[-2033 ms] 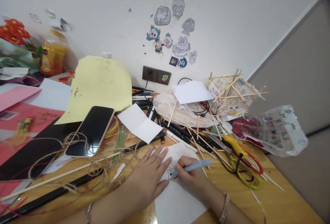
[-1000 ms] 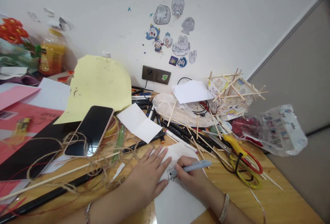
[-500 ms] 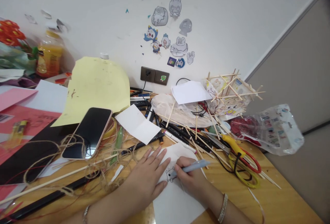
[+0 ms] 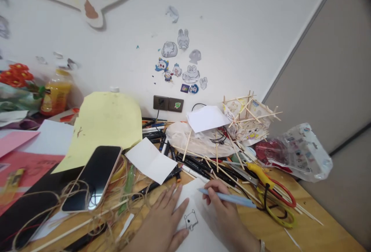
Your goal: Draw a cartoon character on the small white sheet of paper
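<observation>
A sheet of white paper (image 4: 203, 236) lies on the wooden table with a small black line drawing (image 4: 191, 220) of a square-headed figure on it. My left hand (image 4: 164, 219) rests flat on the sheet's left side, fingers spread, beside the drawing. In my right hand (image 4: 222, 207) is a light blue pen (image 4: 234, 199), gripped between thumb and fingers. Its tip points left, up and to the right of the drawing; whether it touches the paper I cannot tell. The lower edge of the sheet runs out of view.
Left are a phone (image 4: 94, 178), tangled twine (image 4: 72, 194) and yellow paper (image 4: 108, 120). Behind the sheet lie a folded white paper (image 4: 152, 160) and several black markers (image 4: 197, 166). Scissors (image 4: 249, 176), a yellow-handled tool (image 4: 260, 173), a stick frame (image 4: 249, 118) and a plastic bag (image 4: 307, 153) are right.
My right hand has lifted the pen away from the drawing, and the pen now points left, farther up the sheet. The camera view has tilted upward. My left hand stays on the paper.
</observation>
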`<state>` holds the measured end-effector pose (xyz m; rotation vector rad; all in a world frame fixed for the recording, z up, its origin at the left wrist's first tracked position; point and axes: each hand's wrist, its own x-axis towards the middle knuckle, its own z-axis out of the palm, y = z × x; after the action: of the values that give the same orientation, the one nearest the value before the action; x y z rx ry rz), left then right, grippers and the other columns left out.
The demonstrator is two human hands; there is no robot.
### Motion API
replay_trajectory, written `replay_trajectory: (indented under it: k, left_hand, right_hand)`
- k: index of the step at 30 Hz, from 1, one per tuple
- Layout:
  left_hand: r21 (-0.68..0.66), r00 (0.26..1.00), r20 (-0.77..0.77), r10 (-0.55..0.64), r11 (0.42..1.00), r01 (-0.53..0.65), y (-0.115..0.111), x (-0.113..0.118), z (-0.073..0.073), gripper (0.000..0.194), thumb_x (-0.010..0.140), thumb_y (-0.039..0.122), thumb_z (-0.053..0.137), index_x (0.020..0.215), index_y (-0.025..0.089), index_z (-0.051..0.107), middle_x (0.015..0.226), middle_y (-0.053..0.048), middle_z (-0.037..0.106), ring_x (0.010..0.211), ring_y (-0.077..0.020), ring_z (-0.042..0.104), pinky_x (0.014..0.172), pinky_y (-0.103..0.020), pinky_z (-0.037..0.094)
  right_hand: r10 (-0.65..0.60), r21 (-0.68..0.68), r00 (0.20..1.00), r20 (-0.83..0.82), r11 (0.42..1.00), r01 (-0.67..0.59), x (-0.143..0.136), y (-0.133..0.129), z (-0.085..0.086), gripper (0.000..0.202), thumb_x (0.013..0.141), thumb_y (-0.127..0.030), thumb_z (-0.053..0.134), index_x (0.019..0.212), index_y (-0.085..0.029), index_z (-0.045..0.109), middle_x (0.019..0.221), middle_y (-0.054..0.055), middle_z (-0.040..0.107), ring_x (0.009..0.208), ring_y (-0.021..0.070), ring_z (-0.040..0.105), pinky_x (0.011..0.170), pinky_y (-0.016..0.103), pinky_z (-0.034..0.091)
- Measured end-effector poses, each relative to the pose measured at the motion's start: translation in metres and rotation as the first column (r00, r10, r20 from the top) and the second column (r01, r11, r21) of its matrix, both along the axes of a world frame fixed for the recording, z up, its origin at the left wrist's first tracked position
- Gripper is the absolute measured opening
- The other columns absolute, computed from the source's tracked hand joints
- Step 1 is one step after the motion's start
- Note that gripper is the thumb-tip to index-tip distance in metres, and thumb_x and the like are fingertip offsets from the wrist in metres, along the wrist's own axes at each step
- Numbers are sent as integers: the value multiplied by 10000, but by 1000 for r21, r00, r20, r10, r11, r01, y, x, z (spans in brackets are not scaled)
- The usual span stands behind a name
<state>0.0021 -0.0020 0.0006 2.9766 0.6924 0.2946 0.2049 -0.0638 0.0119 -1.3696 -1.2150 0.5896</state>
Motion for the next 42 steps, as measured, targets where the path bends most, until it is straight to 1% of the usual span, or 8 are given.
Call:
replay_trajectory:
  k: [3,8,15,18,21,24,30,42]
  left_hand:
    - [22,1000,32,-1,1000,0,2,-3,-6,570,898,400,542,1418,233,377,1464,-163,256,1311,-378,305,1005,-546,362]
    - [-37,998,-57,9,999,-11,2,-3,5,570,865,297,570,1405,226,403,1455,-168,267,1305,-381,303,1014,-543,343]
    - [-76,983,-178,44,995,-58,5,6,5,758,678,46,538,1401,231,407,1467,-158,195,1332,-382,183,1045,-567,274]
    - [-66,988,-152,35,997,-45,7,5,5,679,752,106,571,1399,236,410,1464,-160,208,1331,-383,209,1034,-570,301]
    - [-53,996,-88,-13,999,8,8,1,6,522,908,373,539,1396,235,418,1449,-160,272,1311,-391,289,1002,-564,362]
    - [-24,996,-77,-32,999,30,11,-1,1,551,934,511,458,1403,225,409,1440,-171,304,1296,-409,321,983,-567,386]
    - [-20,993,-115,-14,1000,12,14,4,-19,597,891,378,568,1430,237,354,1470,-178,239,1322,-431,250,1000,-623,324]
    - [-66,987,-163,-10,998,-1,8,4,3,583,904,398,557,1426,227,361,1455,-191,251,1314,-420,250,1001,-600,335]
  right_hand:
    - [40,28,999,31,999,-41,2,-1,-3,156,906,-349,510,831,-232,582,770,-9,572,736,166,532,687,248,431]
    - [63,10,998,14,998,-63,2,-2,0,136,893,-368,536,861,-242,577,814,-2,581,783,180,548,706,249,452]
    - [40,22,999,16,999,-41,0,3,-4,146,850,-378,582,878,-235,592,835,25,599,798,209,566,705,281,467]
    - [63,0,998,20,998,-63,1,4,-7,199,864,-421,559,877,-229,609,830,35,610,799,215,571,715,292,467]
    - [87,-28,994,59,996,-86,4,4,-11,262,884,-457,522,833,-218,617,786,31,604,721,197,554,688,289,452]
    - [114,-44,989,90,993,-110,5,4,-14,300,912,-463,473,828,-215,619,752,22,584,692,186,540,675,282,438]
    - [129,-41,984,124,991,-125,6,5,-14,276,896,-467,495,867,-226,628,802,31,599,759,203,550,724,301,443]
    - [157,-113,985,71,983,-148,1,6,-14,312,849,-490,547,726,-204,573,706,19,573,673,185,545,615,278,433]
